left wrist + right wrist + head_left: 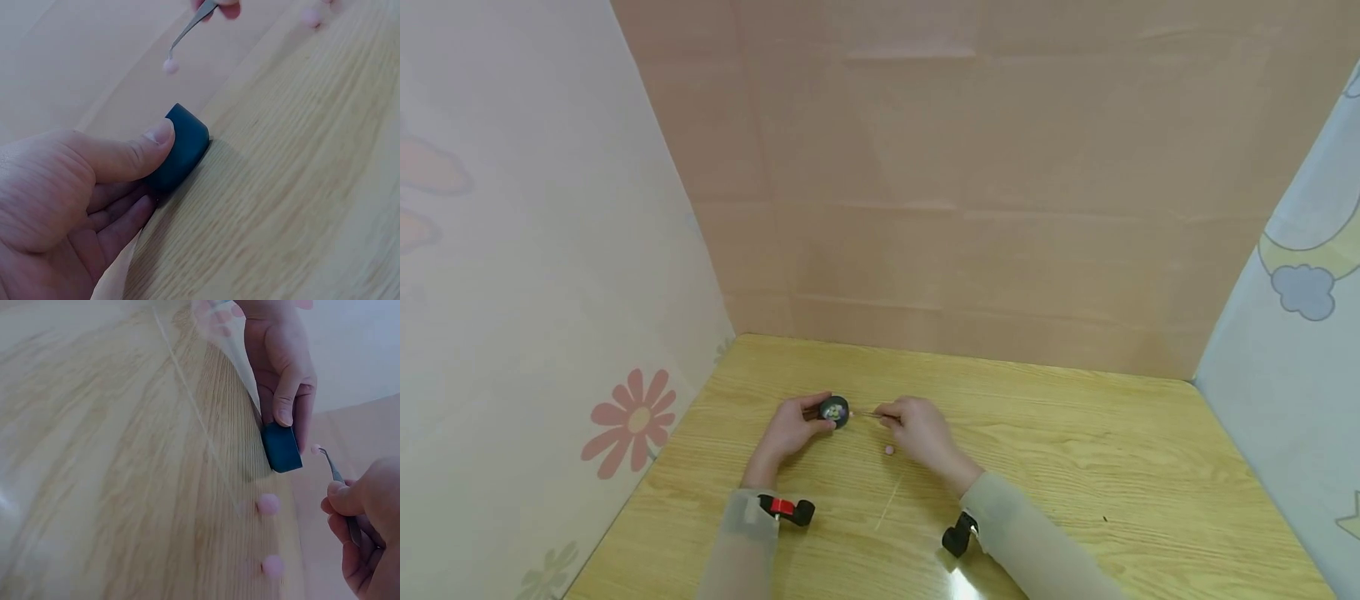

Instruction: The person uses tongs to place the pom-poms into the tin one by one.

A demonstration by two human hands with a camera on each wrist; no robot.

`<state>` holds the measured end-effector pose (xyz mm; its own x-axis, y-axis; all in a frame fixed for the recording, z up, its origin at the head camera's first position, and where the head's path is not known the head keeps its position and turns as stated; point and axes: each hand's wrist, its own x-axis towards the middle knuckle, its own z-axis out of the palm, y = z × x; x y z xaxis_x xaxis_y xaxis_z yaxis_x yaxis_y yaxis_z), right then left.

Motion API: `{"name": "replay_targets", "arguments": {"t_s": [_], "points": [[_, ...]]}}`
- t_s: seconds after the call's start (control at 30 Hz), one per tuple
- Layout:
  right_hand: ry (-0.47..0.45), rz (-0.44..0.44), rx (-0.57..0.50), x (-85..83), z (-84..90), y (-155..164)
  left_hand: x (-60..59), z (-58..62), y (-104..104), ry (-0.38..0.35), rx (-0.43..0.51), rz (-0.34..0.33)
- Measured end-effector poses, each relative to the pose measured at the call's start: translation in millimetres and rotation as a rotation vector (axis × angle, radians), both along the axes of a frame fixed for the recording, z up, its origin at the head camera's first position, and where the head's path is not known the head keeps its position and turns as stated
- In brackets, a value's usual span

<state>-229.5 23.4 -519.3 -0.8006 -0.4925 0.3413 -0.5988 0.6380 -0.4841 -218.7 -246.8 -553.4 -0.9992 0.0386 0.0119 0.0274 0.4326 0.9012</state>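
A small dark teal cup stands on the wooden table, several small coloured pieces visible inside it. My left hand grips the cup's side, the thumb pressed along its near wall and the other fingers curled behind. Between thumb and fingers, my right hand holds metal bent-tip tweezers. Their tip pinches a little pale pink ball, raised just to the right of the cup's rim. Two more pink balls lie on the table, one nearer the cup and another further off.
The wooden table runs back to a brown paper-like wall. Patterned white panels stand at the left and right. A pale line crosses the tabletop between my forearms, and a tiny dark speck lies at right.
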Motion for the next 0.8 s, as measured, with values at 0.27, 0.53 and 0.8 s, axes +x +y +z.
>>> {"name": "replay_targets", "arguments": {"t_s": [0.27, 0.53, 0.8], "points": [[-0.026, -0.024, 0.082, -7.5, 1.3, -19.4, -0.4, -0.8, -0.4, -0.001, -0.002, 0.004], [-0.047, -0.036, 0.099, -11.1, -3.8, -32.3, 1.0, 0.9, -0.1, -0.013, 0.015, 0.001], [-0.049, -0.028, 0.117, -14.5, -6.2, -38.9, 0.8, 0.2, -0.3, -0.004, 0.022, -0.003]]}}
